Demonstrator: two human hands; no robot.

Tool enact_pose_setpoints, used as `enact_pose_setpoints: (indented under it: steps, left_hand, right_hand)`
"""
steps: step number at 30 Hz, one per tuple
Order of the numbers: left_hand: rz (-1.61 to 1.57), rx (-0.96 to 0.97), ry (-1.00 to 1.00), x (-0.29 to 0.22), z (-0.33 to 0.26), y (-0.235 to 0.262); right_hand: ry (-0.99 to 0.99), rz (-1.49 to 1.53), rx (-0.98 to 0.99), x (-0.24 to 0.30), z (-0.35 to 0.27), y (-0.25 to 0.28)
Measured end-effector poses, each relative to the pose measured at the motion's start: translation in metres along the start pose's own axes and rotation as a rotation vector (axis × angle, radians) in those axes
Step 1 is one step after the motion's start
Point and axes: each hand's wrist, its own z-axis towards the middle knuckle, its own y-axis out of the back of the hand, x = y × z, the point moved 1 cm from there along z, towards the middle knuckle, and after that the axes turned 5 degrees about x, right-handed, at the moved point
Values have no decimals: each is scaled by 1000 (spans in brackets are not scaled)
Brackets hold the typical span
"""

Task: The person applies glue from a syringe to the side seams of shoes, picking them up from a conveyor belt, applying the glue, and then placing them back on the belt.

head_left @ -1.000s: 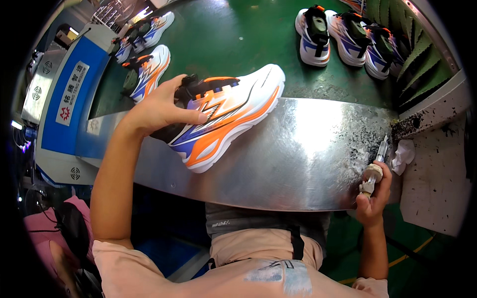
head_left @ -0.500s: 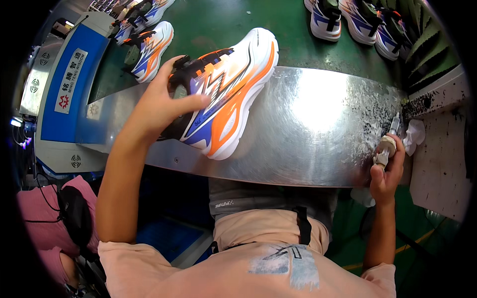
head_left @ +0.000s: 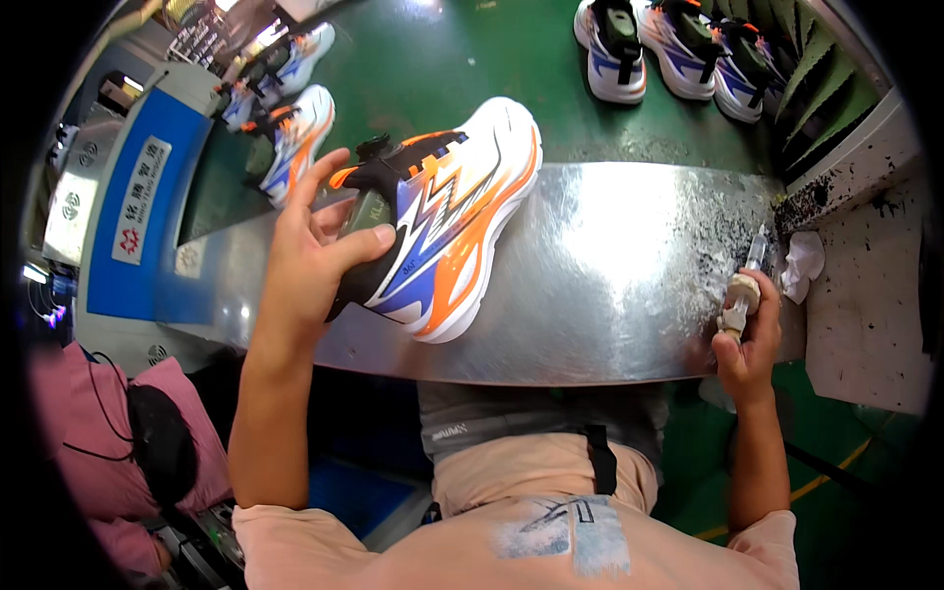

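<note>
A white, orange and purple sneaker (head_left: pixel 479 224) with black lacing lies tilted on its side, toe pointing away to the right. A dark green shoe last (head_left: pixel 366 212) shows in its opening. My left hand (head_left: pixel 313 246) is at the heel end, its thumb against the last and its fingers behind the collar. Over the bench's right end, my right hand (head_left: pixel 755 344) is closed round a clear syringe (head_left: pixel 757 252) wrapped with pale material, its tip pointing away from me.
A shiny metal bench plate (head_left: pixel 610 285), smeared black at its right end, borders a green belt (head_left: pixel 462 59). Similar sneakers stand at far left (head_left: pixel 298 138) and far right (head_left: pixel 615 54). Crumpled white tissue (head_left: pixel 803 264) lies by the right wall. A blue and white machine (head_left: pixel 138 216) stands left.
My left thumb has moved from the sneaker's side panel onto the green last, and its fingers have spread. The whole view has shifted slightly. My right hand keeps hold of the syringe.
</note>
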Motion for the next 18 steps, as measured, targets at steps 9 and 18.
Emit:
enact_pose_setpoints:
  steps: [9, 18]
  left_hand:
    - [-74, -212, -63, 13, 114, -16]
    - [527, -153, -389, 88, 227, -91]
  right_hand:
    - [122, -198, -14, -3, -6, -28]
    - [20, -120, -54, -24, -23, -39]
